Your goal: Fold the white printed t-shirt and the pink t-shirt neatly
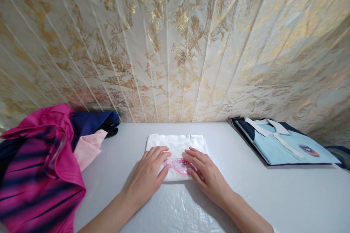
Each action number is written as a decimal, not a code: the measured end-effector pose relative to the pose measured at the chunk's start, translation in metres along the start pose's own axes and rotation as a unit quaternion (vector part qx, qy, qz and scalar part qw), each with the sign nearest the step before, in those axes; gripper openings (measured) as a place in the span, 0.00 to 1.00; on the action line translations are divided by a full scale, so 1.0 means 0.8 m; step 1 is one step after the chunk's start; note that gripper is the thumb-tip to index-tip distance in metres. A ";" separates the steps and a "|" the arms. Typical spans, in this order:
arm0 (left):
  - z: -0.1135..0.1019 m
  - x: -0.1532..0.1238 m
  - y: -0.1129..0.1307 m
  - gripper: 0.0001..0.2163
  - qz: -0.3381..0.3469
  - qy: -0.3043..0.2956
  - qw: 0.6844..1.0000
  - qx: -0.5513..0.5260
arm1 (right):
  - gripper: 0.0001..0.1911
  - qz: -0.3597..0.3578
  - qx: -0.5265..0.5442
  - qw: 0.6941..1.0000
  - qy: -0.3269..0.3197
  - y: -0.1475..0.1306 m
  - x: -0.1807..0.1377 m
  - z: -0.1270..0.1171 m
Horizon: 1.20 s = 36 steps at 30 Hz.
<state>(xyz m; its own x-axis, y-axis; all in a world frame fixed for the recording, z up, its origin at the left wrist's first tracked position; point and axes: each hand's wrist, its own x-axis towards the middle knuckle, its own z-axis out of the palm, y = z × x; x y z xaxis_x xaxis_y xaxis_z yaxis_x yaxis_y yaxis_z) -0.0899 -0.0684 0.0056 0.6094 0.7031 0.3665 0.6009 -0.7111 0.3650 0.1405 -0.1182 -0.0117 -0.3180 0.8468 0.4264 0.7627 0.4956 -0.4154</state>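
A white T-shirt (175, 142), folded into a small rectangle, lies on the table in front of me with its neckline at the far side. Pink glittery print (177, 165) shows on its front between my hands. My left hand (149, 167) rests on the shirt's left part, palm down and fingers stretched out. On the right part lies my right hand (203, 171), its fingers also extended and apart. Neither hand grips the cloth. Parts of the shirt's sides and print are covered by my hands.
Loose clothes are heaped at the left: a magenta and navy striped garment (51, 174), a navy one (90, 122) and a pale pink one (89, 147). Folded light-blue polo shirts (284, 145) are stacked at right on the white table (300, 196). A gold-patterned curtain (169, 43) hangs behind.
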 end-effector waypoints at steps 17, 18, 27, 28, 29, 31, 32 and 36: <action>0.008 -0.012 0.030 0.23 0.105 -0.112 0.988 -0.014 | 0.13 0.036 0.051 0.998 0.003 0.015 -0.009 -0.007; 0.008 -0.011 0.031 0.23 0.106 -0.106 0.988 -0.021 | 0.13 0.036 0.055 0.998 0.004 0.014 -0.009 -0.007; 0.007 -0.009 0.034 0.20 0.099 -0.090 0.990 -0.048 | 0.19 0.022 0.056 0.998 0.022 0.016 -0.009 -0.006; 0.007 -0.009 0.034 0.20 0.099 -0.087 0.990 -0.049 | 0.19 0.019 0.053 0.998 0.017 0.016 -0.008 -0.006; 0.008 -0.009 0.034 0.20 0.099 -0.085 0.990 -0.051 | 0.18 0.018 0.052 0.998 0.012 0.015 -0.008 -0.007; 0.008 -0.008 0.034 0.20 0.097 -0.084 0.990 -0.056 | 0.15 0.021 0.056 0.998 0.004 0.013 -0.008 -0.008; 0.008 -0.007 0.035 0.19 0.096 -0.084 0.990 -0.059 | 0.13 0.025 0.060 0.998 0.004 0.012 -0.007 -0.009; 0.010 0.002 0.045 0.12 0.079 -0.068 0.992 -0.073 | 0.11 0.051 0.070 0.996 0.021 0.010 -0.008 -0.009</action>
<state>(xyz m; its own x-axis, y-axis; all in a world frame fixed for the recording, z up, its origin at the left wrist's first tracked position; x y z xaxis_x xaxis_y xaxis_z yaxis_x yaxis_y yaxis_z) -0.0628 -0.0925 0.0123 0.7603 0.5686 0.3141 0.4171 -0.7980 0.4350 0.1523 -0.1208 -0.0120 -0.2157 0.8870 0.4084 0.7029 0.4313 -0.5656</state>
